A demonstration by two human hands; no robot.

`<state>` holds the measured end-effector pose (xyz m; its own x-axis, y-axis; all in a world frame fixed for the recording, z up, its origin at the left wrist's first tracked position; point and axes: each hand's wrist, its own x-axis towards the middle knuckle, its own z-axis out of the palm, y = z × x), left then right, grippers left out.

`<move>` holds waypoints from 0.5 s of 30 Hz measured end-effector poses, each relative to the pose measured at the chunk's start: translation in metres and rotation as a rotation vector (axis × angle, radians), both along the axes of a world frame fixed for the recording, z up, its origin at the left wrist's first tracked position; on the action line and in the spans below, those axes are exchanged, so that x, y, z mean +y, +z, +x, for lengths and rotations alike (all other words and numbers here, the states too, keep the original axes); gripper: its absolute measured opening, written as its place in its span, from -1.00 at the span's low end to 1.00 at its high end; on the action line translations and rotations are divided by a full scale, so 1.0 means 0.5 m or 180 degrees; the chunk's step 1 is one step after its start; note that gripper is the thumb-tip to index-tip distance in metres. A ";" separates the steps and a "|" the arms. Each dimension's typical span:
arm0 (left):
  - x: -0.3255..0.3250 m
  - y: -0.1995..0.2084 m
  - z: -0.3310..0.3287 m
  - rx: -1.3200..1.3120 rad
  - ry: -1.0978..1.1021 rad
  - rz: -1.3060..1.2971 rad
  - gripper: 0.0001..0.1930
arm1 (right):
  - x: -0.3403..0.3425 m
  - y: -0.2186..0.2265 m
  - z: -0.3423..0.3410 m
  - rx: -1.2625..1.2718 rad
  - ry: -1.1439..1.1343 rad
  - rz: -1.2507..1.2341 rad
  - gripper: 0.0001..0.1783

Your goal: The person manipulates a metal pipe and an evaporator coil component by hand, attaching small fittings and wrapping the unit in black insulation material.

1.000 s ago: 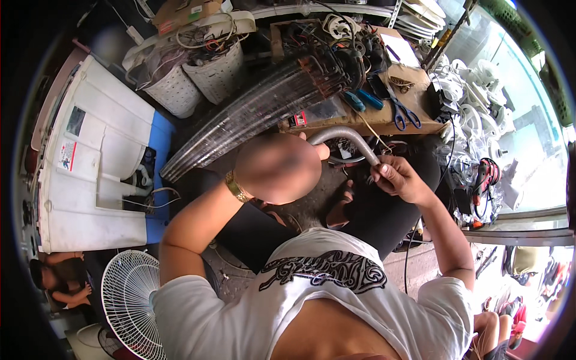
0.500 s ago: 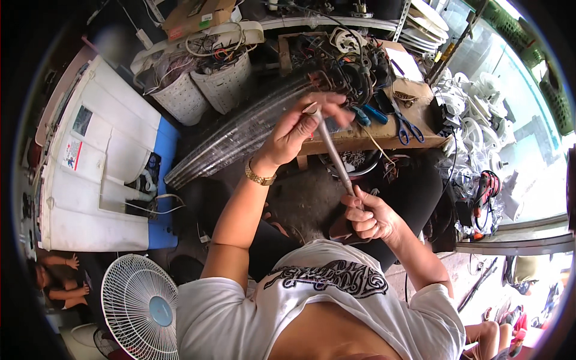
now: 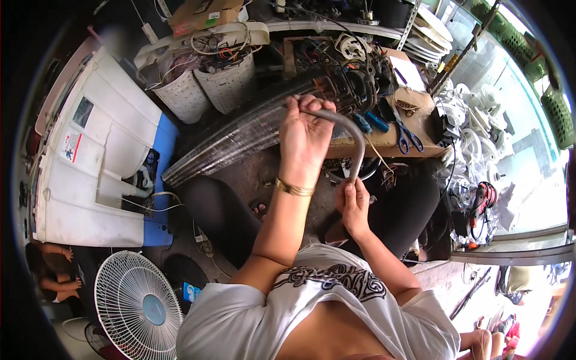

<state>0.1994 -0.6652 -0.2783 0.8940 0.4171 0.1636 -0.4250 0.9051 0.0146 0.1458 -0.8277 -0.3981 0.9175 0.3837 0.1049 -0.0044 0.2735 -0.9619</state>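
Your left hand (image 3: pixel 303 144) has its grip folded round the upper end of the bent grey tube (image 3: pixel 359 143), which runs toward three o'clock before turning to six, where your right hand's (image 3: pixel 355 207) grip clasps the lower end.

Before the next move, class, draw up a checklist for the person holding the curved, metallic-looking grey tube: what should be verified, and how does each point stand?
1. Left hand holds the upper end of the curved, metallic-looking grey tube: ok, fingers curled over it.
2. Right hand holds the lower end: ok, thumb and fingers close on it.
3. Blue-handled metal scissors clear of both hands: ok, they lie to the right.
4. Brown flat-topped bench tidy: not ok, tools and wires crowd it.
5. Round white fan clear of the left sleeve: cannot tell, they appear close.
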 end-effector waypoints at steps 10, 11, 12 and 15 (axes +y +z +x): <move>0.022 0.028 -0.029 0.0527 -0.1016 -0.0946 -0.69 | -0.072 -0.030 0.097 -0.1907 -0.0761 -0.1210 -0.81; 0.022 0.018 -0.028 0.0060 -0.1222 -0.0992 -0.70 | -0.069 -0.031 0.097 -0.2115 -0.0817 -0.1208 -0.82; 0.025 -0.002 -0.025 -0.0409 -0.1426 -0.1033 -0.70 | -0.066 -0.032 0.097 -0.2113 -0.0648 -0.1169 -0.82; 0.028 -0.013 -0.032 -0.0983 -0.1393 -0.0713 -0.76 | -0.057 -0.043 0.095 -0.1124 0.0581 -0.0604 -0.63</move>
<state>0.1835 -0.6510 -0.2846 0.9159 0.0740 0.3946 0.0353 0.9642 -0.2627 0.1935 -0.8562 -0.4196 0.7533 0.5790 0.3119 0.3019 0.1169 -0.9462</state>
